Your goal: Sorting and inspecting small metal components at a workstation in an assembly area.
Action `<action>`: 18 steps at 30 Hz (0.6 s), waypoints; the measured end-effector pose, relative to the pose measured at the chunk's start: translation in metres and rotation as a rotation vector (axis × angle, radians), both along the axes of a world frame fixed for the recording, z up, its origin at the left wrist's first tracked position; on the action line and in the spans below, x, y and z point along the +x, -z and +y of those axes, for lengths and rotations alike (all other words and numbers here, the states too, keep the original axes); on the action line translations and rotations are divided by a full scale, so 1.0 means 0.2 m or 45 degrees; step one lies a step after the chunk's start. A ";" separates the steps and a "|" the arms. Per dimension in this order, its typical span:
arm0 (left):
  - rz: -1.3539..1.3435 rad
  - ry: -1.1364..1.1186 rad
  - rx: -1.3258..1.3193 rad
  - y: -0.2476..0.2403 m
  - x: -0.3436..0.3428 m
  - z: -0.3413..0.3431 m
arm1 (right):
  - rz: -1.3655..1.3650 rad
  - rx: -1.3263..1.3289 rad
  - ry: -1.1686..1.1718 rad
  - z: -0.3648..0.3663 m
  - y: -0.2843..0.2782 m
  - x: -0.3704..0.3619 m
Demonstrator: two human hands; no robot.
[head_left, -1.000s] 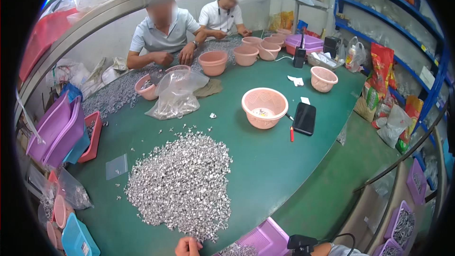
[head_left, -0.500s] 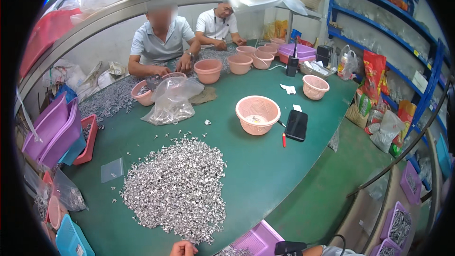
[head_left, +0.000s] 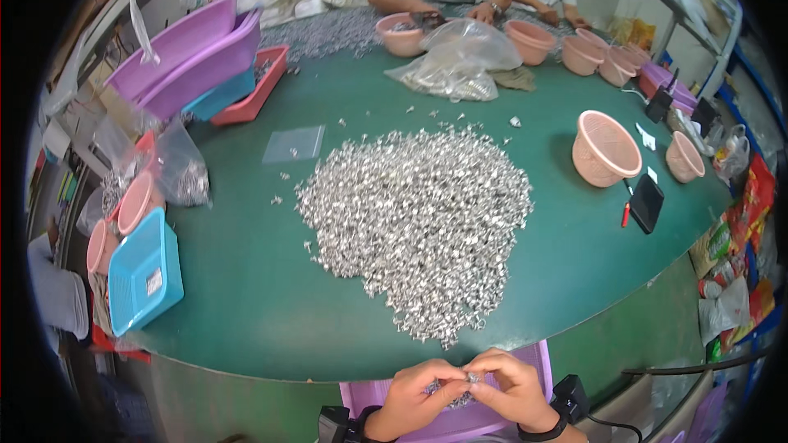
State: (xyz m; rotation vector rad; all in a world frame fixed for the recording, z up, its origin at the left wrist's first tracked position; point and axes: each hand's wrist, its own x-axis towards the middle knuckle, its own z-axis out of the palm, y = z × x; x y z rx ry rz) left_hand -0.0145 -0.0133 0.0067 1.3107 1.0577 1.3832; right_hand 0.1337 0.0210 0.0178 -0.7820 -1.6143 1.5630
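Close together at the table's near edge, my left hand [head_left: 417,398] and my right hand [head_left: 513,390] meet over a purple plastic basket [head_left: 538,361]. Fingertips of both are pinched around a small silvery metal part [head_left: 471,378], mostly hidden by the fingers. More small metal parts [head_left: 461,400] lie in the basket beneath, partly covered by my hands. Beyond them, a large heap of small shiny metal parts [head_left: 419,221] spreads over the green table [head_left: 238,279].
A clear plastic bag [head_left: 472,53] and a pink basket [head_left: 606,152] stand farther back, near a black phone [head_left: 647,203]. Blue [head_left: 148,279] and purple bins [head_left: 180,49] line the left side. Two people work with parts across the table.
The view has swung down and left. Both hands now meet over the purple basket with fingertips pinched, where earlier just part of one hand showed at the lower edge.
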 end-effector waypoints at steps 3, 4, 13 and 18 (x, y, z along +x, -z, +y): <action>0.000 -0.011 -0.009 0.02 -0.01 -0.01 | 0.133 -0.157 0.003 -0.01 0.01 -0.02; -0.013 -0.012 -0.026 0.03 -0.01 -0.02 | 0.132 -0.167 -0.008 -0.01 0.01 -0.02; 0.034 -0.021 -0.055 0.05 0.01 -0.01 | 0.101 -0.188 -0.030 0.00 0.04 0.01; 0.101 -0.035 -0.058 0.05 0.01 0.00 | 0.125 -0.229 -0.072 0.01 0.05 0.03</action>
